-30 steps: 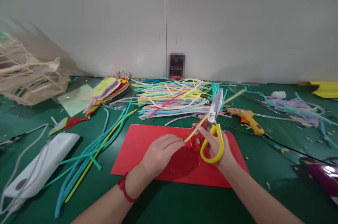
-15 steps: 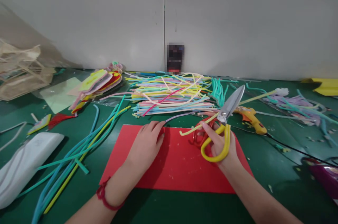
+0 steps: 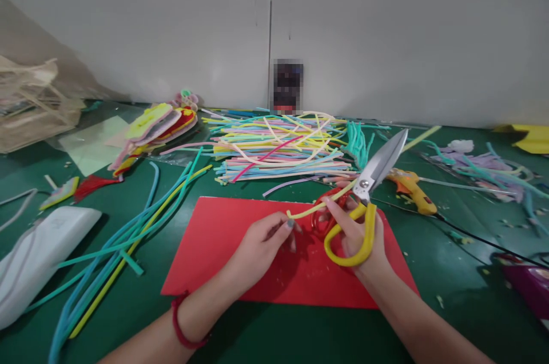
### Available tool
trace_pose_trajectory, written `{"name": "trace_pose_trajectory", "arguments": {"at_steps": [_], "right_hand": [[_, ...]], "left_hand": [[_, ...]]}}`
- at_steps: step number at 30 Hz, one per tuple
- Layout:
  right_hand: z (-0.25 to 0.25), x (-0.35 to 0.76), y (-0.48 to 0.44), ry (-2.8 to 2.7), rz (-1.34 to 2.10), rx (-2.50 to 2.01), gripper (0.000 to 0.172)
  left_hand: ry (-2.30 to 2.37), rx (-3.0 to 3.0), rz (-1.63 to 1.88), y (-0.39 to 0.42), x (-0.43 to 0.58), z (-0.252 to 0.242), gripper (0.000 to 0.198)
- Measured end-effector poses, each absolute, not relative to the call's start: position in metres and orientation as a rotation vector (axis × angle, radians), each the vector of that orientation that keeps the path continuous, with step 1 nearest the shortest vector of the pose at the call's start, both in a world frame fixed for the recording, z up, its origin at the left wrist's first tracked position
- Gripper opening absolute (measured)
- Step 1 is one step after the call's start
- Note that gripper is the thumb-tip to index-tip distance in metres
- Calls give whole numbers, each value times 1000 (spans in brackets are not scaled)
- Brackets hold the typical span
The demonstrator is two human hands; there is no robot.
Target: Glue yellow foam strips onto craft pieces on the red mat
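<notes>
1. In the head view, our right hand (image 3: 361,238) is clasped on the yellow-handled scissors (image 3: 364,186) and a pale yellow strip (image 3: 307,212).
2. The strip slants over the far edge of the red board (image 3: 295,281), right of that edge's middle.
3. Our left hand (image 3: 259,244), apart from the right, has its fingertips at the strip's bent end; we cannot tell whether they pinch it.
4. A bundle of coloured strips (image 3: 274,150) lies toward the desk's (image 3: 300,335) far edge, and a glue gun (image 3: 414,192) beyond the board's far right corner.
</notes>
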State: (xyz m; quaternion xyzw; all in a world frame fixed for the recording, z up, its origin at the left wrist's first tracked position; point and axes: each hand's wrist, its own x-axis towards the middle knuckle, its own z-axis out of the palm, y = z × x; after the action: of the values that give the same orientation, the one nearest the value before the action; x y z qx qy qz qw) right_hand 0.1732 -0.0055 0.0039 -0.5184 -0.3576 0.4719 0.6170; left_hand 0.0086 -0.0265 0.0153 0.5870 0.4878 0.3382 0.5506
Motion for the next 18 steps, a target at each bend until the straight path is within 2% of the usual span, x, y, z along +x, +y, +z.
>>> {"name": "trace_pose_trajectory", "arguments": {"at_steps": [8,13,15,18], "right_hand": [[3,174,-7,-885,1107,-1216,47],[9,182,-5,-1066,1234,-1249,31],[13,187,-3,-1146,1318,-1217,34],[18,199,-1,-1276,1412,-1182,46]], "left_hand": [[1175,1302,841,-23,7,15,26],[1290,1273,1031,-20,4,15,24],[1336,1252,1128,-17,1,17,23],[1380,1196,1271,-14,-5,20,20]]}}
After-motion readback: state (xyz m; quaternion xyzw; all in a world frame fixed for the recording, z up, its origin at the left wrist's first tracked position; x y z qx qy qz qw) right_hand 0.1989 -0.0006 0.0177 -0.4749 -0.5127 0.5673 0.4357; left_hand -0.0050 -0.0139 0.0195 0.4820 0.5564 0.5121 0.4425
